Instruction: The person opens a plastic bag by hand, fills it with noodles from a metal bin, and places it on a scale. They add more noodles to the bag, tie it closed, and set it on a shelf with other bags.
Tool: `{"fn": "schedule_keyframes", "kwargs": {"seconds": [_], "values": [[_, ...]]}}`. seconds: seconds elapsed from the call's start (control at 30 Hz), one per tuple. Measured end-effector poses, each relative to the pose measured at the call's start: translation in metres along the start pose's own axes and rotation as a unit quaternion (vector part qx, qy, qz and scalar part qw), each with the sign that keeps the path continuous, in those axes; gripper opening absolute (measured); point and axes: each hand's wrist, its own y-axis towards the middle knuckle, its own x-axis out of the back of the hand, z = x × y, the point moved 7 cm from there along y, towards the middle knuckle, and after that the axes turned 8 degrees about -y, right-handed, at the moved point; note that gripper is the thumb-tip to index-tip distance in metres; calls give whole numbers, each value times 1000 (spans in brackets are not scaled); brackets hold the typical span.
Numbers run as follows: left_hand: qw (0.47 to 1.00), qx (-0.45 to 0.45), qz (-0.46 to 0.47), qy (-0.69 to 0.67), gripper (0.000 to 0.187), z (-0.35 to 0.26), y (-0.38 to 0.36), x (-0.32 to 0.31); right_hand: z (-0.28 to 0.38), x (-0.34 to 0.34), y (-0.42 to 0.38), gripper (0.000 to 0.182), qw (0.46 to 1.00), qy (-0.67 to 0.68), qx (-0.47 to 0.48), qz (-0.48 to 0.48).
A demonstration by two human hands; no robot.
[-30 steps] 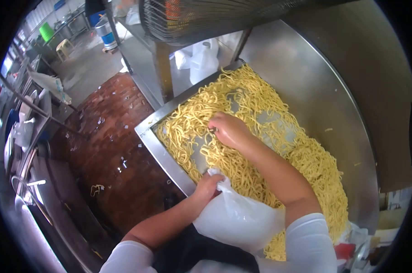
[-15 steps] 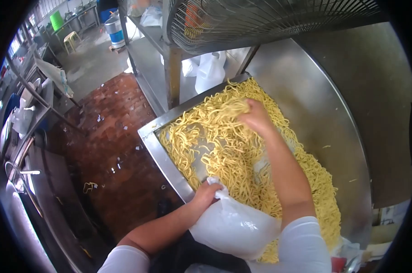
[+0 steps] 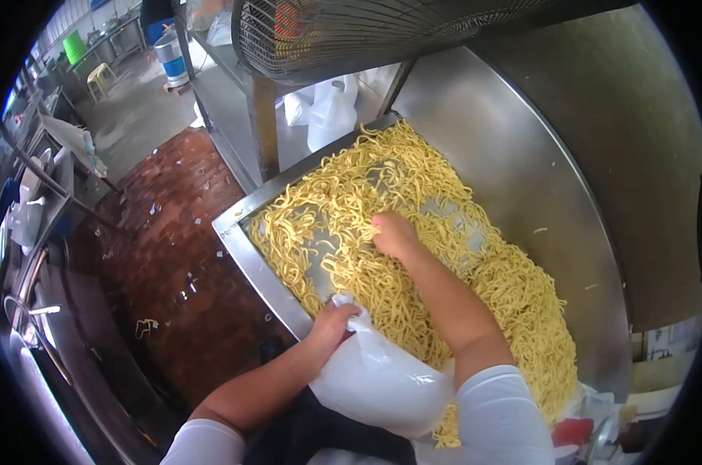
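Note:
Yellow noodles (image 3: pixel 514 310) lie loose and heaped in a metal tray (image 3: pixel 246 246) with a raised rim. My left hand (image 3: pixel 332 325) is closed on the gathered neck of a full white plastic bag (image 3: pixel 386 384), which rests against the tray's near edge. My right hand (image 3: pixel 394 235) is down among the noodles near the middle of the tray, its fingers curled round some strands. The fingertips are partly hidden by the noodles.
A large fan (image 3: pixel 351 39) in a wire cage hangs over the tray's far side. Behind the tray stand a metal post (image 3: pixel 263 128) and a white jug (image 3: pixel 332 116). Left lies a red tiled floor (image 3: pixel 161 225) with scraps, beside metal counters.
My right hand has moved down and toward me, from the far part of the tray to its middle. My left hand still grips the bag. The whole view has shifted slightly.

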Motion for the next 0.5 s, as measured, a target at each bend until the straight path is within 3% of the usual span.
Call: {"fn": "schedule_keyframes", "kwargs": {"seconds": [0.03, 0.1, 0.2, 0.27, 0.37, 0.43, 0.5], "values": [[1000, -4, -13, 6, 20, 2, 1, 4, -6, 4, 2, 32, 1000, -1, -1, 2], [1000, -5, -14, 4, 20, 3, 1, 6, -16, 56, -5, 28, 985, 142, -100, 16], [1000, -19, -10, -2, 22, 5, -4, 6, -29, 111, -27, 23, 970, 197, -143, -15], [1000, -29, -6, -4, 24, 3, -10, 2, -25, 146, -41, 21, 980, 145, -54, -121], [999, 7, -35, 3, 21, -4, -18, 1, -18, 145, -76, 25, 983, 73, 18, -166], [990, 85, -15, -114, 20, 4, -12, 3, 22, 108, -104, 26, 988, -21, -68, 134], [988, 84, 12, -133, 19, -4, -7, 0, 59, 54, -167, 27, 907, -15, 169, 385]]}}
